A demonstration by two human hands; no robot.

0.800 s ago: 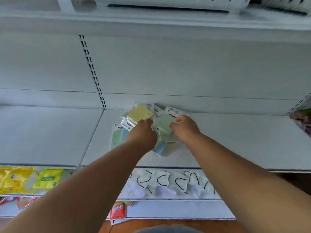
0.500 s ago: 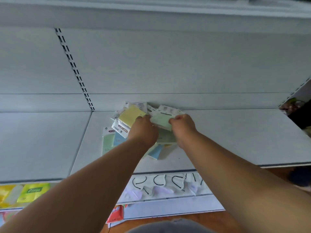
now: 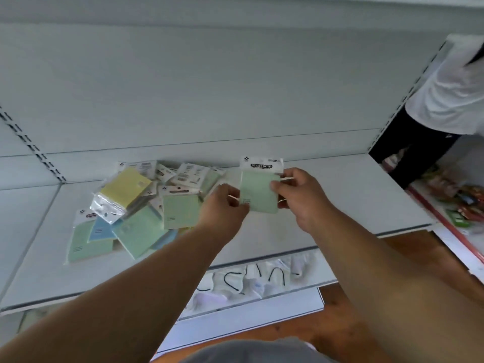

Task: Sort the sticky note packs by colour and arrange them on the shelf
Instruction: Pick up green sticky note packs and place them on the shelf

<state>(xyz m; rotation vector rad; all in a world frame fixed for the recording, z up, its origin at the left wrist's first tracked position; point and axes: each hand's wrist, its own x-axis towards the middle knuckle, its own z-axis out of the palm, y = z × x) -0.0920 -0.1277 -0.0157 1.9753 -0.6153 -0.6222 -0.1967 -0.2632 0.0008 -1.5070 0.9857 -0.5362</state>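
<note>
A green sticky note pack with a white "STICKY NOTE" header is held upright above the white shelf. My left hand pinches its left edge and my right hand grips its right edge. To the left lies a loose pile of several packs: a yellow pack on top, green packs in the middle, and a blue pack partly buried. Some packs at the back lie face down and their colour is hidden.
The shelf's front edge runs below my arms, with a lower shelf of white packaged goods under it. A person in a white top stands at the right beside another shelf with colourful goods.
Both hands have lifted one green pack out of the pile and carried it to the right. The view has swung right, bringing the standing person into sight.
</note>
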